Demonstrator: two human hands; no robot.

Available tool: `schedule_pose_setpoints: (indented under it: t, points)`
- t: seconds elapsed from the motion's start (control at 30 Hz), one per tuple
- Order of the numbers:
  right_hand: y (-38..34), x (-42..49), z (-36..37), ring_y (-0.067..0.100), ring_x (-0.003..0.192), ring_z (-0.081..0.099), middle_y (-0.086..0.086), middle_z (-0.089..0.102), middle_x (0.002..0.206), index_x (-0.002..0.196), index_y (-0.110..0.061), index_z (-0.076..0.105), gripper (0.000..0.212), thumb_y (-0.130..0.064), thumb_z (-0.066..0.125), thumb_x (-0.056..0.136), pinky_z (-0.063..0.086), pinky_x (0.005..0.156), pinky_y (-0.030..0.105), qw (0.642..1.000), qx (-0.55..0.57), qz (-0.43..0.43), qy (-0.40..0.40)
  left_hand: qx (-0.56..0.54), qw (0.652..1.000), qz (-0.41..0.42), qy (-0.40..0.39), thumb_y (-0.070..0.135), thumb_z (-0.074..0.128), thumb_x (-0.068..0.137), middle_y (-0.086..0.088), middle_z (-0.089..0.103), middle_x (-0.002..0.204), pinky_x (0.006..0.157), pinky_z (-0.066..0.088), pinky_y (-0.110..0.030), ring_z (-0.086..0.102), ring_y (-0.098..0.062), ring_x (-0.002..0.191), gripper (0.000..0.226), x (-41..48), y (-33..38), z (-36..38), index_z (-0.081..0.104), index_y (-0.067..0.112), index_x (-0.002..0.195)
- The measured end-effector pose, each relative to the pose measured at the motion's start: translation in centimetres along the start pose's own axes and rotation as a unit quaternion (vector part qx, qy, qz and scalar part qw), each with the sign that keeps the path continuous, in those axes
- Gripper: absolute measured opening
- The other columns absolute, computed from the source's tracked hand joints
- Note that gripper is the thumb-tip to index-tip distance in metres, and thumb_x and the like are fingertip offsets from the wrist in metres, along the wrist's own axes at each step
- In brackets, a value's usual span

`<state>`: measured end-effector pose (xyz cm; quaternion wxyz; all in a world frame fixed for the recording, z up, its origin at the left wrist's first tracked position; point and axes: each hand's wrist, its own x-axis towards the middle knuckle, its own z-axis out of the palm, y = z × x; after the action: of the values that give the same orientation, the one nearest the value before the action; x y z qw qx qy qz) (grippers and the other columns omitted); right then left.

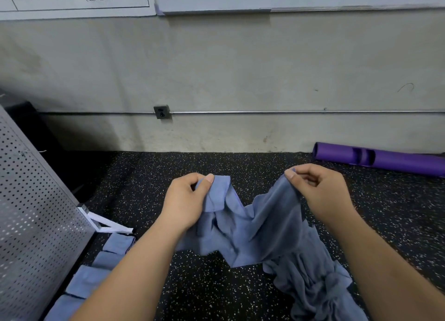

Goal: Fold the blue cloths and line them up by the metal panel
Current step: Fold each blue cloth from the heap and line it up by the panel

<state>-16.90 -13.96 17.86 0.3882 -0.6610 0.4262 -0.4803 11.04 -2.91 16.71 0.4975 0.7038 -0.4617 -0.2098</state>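
Spreading under blue cloth [262, 226], speckled floor [204, 287] meets wall [240, 67].

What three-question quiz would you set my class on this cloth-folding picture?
1. True or false: the left hand and the right hand both pinch the blue cloth.
2. The folded cloths lie: A in a basket; B in a row along the metal panel; C on a chair.
3. Fill the gap: a ___ tube lies on the floor by the wall.

Key: 1 true; 2 B; 3 purple.
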Motion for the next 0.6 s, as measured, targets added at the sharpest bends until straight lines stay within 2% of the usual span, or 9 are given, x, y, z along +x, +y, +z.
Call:
schedule_pose_setpoints:
  t: [0.13,0.27,0.37,0.5,0.6]
  points:
    - [-0.5,-0.4,0.6,0.008,0.077,0.071,0.000,0.082,0.089,0.098,-0.011,0.083,0.007,-0.012,0.082,0.092,0.057,0.075,0.012,1.000,0.000,-0.003,-0.021,-0.080,0.996,-0.036,-0.029,0.038,0.065,0.106,0.004,0.043,0.064,0.062,0.029,-0.034,0.035,-0.014,0.064,0.053,-0.6,1.0,1.0,0.051,0.016,0.060]
    - [-0.5,-0.6,1.7,0.016,0.090,0.077,-0.006,0.082,0.093,0.100,-0.013,0.083,0.007,-0.014,0.081,0.093,0.058,0.081,0.015,0.999,0.002,-0.004,-0.039,-0.141,0.984,-0.080,-0.069,0.047,0.062,0.106,-0.005,0.041,0.071,0.066,0.026,-0.036,0.033,-0.020,0.070,0.061,-1.2,1.5,1.8,0.046,-0.001,0.072]
    - [-0.5,-0.9,2.6,0.019,0.095,0.078,-0.004,0.082,0.096,0.102,-0.013,0.083,0.009,-0.011,0.080,0.094,0.060,0.086,0.020,0.998,0.033,0.007,-0.054,-0.160,0.978,-0.108,-0.072,0.045,0.060,0.107,-0.006,0.047,0.075,0.072,0.032,-0.036,0.038,-0.020,0.073,0.059,-1.3,1.6,2.2,0.052,-0.006,0.079]
    - [-1.2,-1.8,3.6,0.014,0.084,0.073,0.011,0.080,0.091,0.110,-0.019,0.081,0.020,-0.005,0.076,0.096,0.056,0.078,0.016,0.993,0.077,0.036,-0.086,-0.222,0.956,-0.168,-0.090,0.048,0.060,0.107,-0.010,0.065,0.088,0.080,0.043,-0.038,0.053,-0.020,0.081,0.052,-1.5,1.6,2.8,0.065,-0.002,0.093]
    - [-1.5,-2.5,4.4,0.013,0.080,0.069,0.014,0.078,0.089,0.112,-0.029,0.080,0.026,-0.007,0.074,0.099,0.058,0.076,0.026,0.988,0.057,0.040,-0.138,-0.284,0.932,-0.202,-0.095,0.041,0.059,0.109,-0.009,0.078,0.099,0.083,0.053,-0.037,0.068,-0.023,0.086,0.040,-1.6,2.1,3.3,0.074,0.004,0.101]
